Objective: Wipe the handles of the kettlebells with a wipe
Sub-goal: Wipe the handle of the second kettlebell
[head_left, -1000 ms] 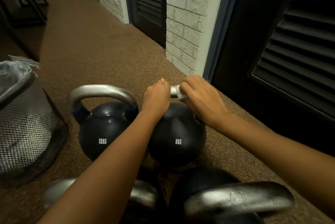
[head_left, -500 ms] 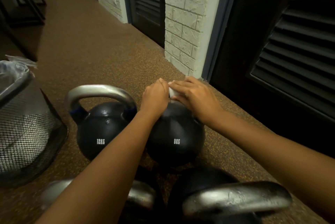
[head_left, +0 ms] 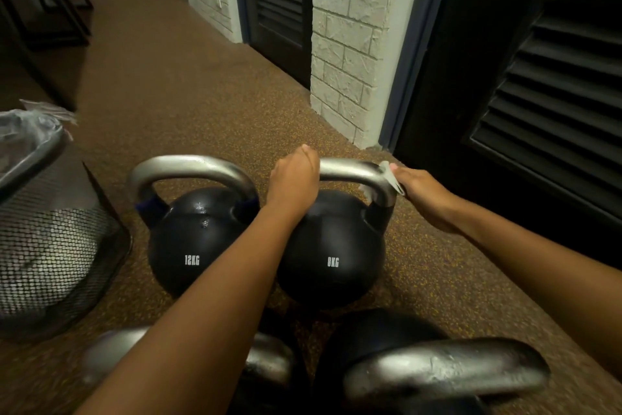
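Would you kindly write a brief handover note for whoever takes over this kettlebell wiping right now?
Left hand grips the left end of the handle of the 8KG kettlebell.
Right hand holds the wipe on that handle's right corner.
Done: cannot tell which handles are clean.
Left: finish this handle, then the 12KG kettlebell and the two nearer kettlebells.

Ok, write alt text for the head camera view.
A person's left hand grips the steel handle of an 8KG kettlebell while the right hand holds a white wipe against its right bend. A 12KG kettlebell and mesh bin sit to the left.
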A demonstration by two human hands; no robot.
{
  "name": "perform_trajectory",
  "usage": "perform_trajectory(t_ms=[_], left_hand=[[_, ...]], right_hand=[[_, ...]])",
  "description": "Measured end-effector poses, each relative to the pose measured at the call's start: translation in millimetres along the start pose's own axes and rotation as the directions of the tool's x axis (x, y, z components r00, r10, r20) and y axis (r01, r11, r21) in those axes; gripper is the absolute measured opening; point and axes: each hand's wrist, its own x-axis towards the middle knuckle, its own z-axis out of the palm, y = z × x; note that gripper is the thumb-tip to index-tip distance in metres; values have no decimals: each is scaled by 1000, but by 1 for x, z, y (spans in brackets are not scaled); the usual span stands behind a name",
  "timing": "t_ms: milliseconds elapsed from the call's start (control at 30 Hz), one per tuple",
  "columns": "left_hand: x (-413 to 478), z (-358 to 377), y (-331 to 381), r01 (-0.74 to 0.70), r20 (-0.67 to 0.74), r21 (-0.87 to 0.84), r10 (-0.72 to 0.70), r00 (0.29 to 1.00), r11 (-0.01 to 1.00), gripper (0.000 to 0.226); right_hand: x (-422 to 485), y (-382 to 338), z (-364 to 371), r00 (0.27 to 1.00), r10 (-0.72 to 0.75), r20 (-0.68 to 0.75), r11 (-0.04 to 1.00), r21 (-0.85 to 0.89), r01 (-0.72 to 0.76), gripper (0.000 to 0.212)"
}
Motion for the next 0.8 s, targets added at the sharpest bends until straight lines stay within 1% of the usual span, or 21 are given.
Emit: perform_trajectory(t_ms=[100,167,233,300,367,433,533,600,667,700,767,800], left_hand=[[0,0,1,18,8,0,-18,1000,1000,33],[-1,-1,1,5,14,11,-5,1000,1000,35],[-1,-2,1,-2,16,16,2,1000,1000,34],[-1,-2,0,19,12,-8,-19,1000,1000,32],[-1,-2,0,21,12,-11,-21,1000,1000,31],[-1,-2,0,1,16,18,-1,1000,1000,30],[-2,-2,2,-4,18,45,3,1000,999,30],[-1,-2,2,18,14,38,-19,1000,999,28],[-1,-2,1,13,11,44,-14,1000,999,28],[-2,-2,2,4,13,44,-5,1000,999,29],[-3,-3,3,-26,20,72,24,1000,997,32],[-3,-3,3,-35,20,82,33,999,996,33]], right_hand=[[7,-20,3,999,-12,50,997,-79,16,41],[11,-33,8,997,-32,64,991,-129,40,46],[13,-35,11,997,-45,59,986,-156,54,51],[9,-30,14,996,-82,29,981,-172,86,54],[0,-22,14,990,-138,-13,979,-153,135,54],[-11,-13,13,985,-164,-50,982,-107,158,46],[-23,7,8,991,-107,-80,993,-51,103,41],[-24,19,9,993,-74,-87,997,-41,71,39],[-24,24,13,987,-76,-144,993,-105,61,38],[-24,23,15,978,-101,-183,985,-159,72,36],[-27,15,19,952,-203,-231,951,-276,136,35],[-30,10,21,937,-265,-227,922,-345,177,37]])
